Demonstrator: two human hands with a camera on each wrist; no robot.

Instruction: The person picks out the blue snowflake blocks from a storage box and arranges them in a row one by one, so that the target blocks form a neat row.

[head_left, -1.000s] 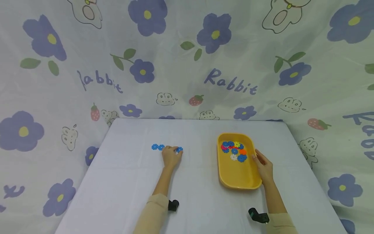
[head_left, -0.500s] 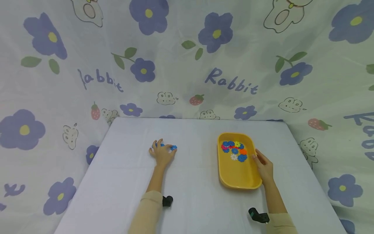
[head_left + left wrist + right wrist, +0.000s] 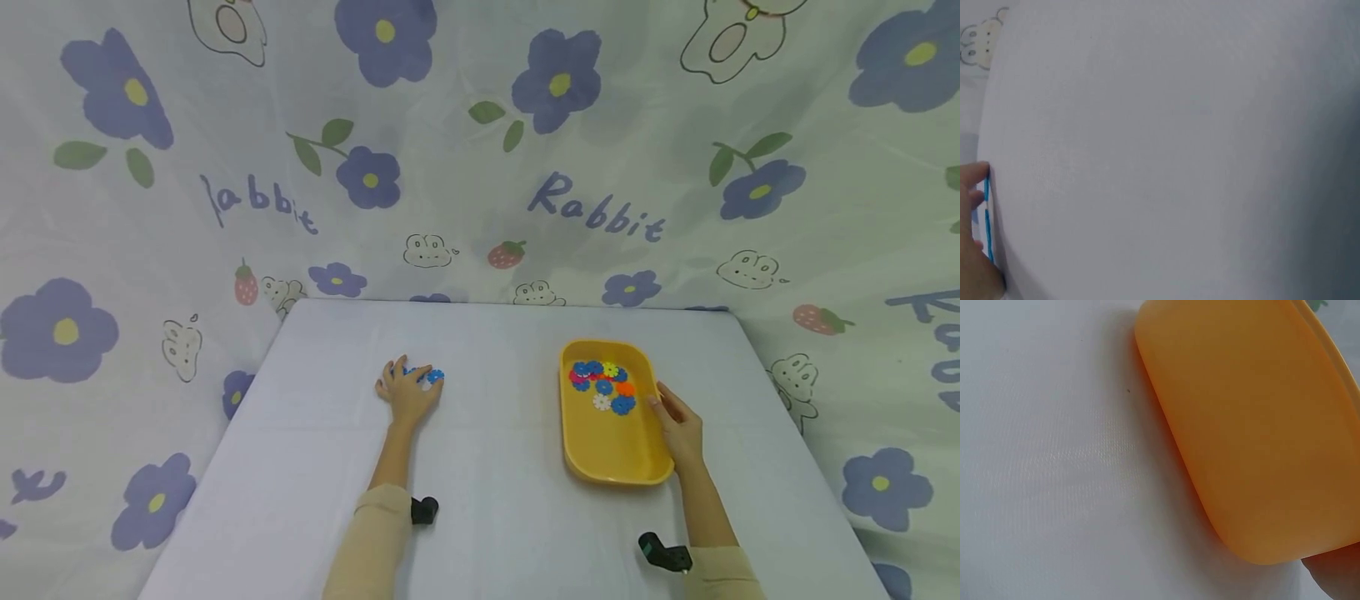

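My left hand (image 3: 407, 398) arches over a short row of blue snowflake discs (image 3: 437, 377) on the left part of the white table. Its thumb and fingers span the row from both ends, and the hand hides most of the discs. In the left wrist view, the blue discs (image 3: 989, 232) appear edge-on between fingertip and thumb. My right hand (image 3: 678, 432) grips the right rim of a yellow tray (image 3: 611, 454), thumb on the inner side. Inside the tray's far half lie several snowflake discs (image 3: 602, 387) in blue, yellow, orange, pink and white.
A white cloth covers the table (image 3: 495, 492), with a patterned curtain (image 3: 465, 150) rising behind and at both sides. A black wrist camera (image 3: 424, 510) sits beside the left sleeve; another black camera (image 3: 664, 554) is by the right sleeve.
My left hand has moved left, bringing the rightmost blue disc towards the others in the row. Its fingers now reach over the row's left end. The right hand and tray have stayed put.
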